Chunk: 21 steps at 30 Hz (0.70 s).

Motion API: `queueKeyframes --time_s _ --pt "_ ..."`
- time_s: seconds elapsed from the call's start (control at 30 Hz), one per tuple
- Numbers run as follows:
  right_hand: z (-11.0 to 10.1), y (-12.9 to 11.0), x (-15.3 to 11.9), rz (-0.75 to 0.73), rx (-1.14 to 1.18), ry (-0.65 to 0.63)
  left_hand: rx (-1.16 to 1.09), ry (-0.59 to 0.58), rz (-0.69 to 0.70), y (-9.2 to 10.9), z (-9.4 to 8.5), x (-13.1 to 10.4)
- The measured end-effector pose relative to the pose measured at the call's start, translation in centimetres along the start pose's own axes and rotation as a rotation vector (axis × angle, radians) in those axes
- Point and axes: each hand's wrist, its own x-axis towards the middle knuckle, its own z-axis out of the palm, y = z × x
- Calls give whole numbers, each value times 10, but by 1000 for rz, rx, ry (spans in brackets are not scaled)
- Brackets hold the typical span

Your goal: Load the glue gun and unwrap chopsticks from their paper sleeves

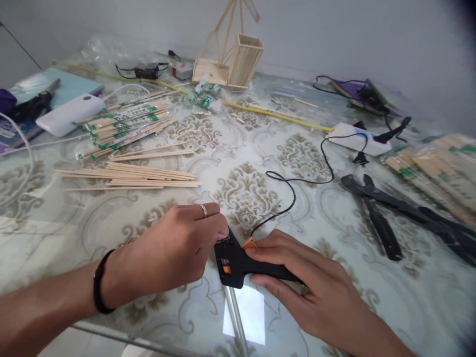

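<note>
Glue gun [238, 265] is being gripped by right hand [308, 285], low on the table [372, 307]; left hand [174, 250] fingertips are being pinched at its nozzle. Loose sticks [130, 177] lying unglued; stick frame [232, 62] standing behind.

A plain pale wall [334, 34] is running along the far side of the desk [372, 307], which is wearing a glossy clear cover over a cream damask cloth. Soft daylight is spreading evenly across it, and a bright rectangular reflection [245, 315] is gleaming near the front edge.
</note>
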Motion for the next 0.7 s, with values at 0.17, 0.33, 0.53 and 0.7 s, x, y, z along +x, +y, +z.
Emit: queueKeyframes --time_s 0.17,0.33,0.53,0.7 --pt "-1 0 0 20 7 6 -8 69 -14 2 -5 2" --pt "-2 0 1 28 -1 11 -44 75 -13 4 -6 2" --pt "-1 -2 1 17 -4 27 -21 -7 -5 2 -4 0" --pt "0 1 -1 -9 -12 26 33 -42 -13 -1 -4 0"
